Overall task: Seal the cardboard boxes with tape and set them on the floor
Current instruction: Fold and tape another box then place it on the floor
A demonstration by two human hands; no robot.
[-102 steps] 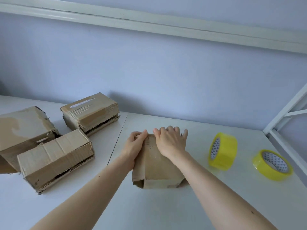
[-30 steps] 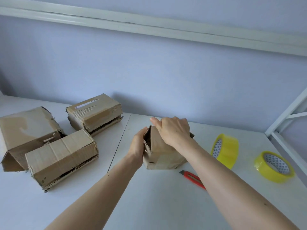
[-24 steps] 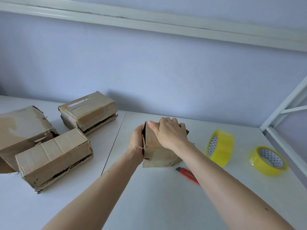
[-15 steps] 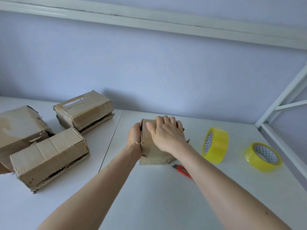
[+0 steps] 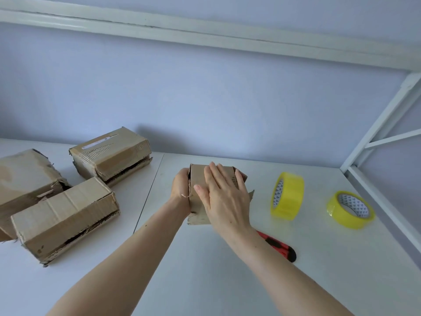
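From the head view, the small box point(image 5: 211, 195) stands on the white bench point(image 5: 227, 281) straight ahead, near the bench's middle, and both hands are on it. The right hand point(image 5: 224, 197) lies flat on its top, fingers straight and pressing the flaps down; the left hand point(image 5: 181, 190) cups the box's left side, though its fingers are hidden behind the box, so how far they curl cannot be told. A loose flap edge juts out at the box's right. No tape shows on this box, so sealing seems not yet begun, and the next move likely turns on reaching a roll. Both tape rolls lie to the right of the box: the upright roll point(image 5: 287, 196) is near the right hand, the flat roll point(image 5: 350, 209) farther right, close to the white frame point(image 5: 376, 133). The right hand is plainly the nearer to them, and the left could hold the flaps meanwhile. A red cutter point(image 5: 276, 246) lies by the right forearm, its long axis running diagonally from near the box towards the near right. Counted: four boxes, one in hand and three others point(image 5: 66, 217) clustered well apart at the left, none visibly taped; two yellow rolls; one cutter.
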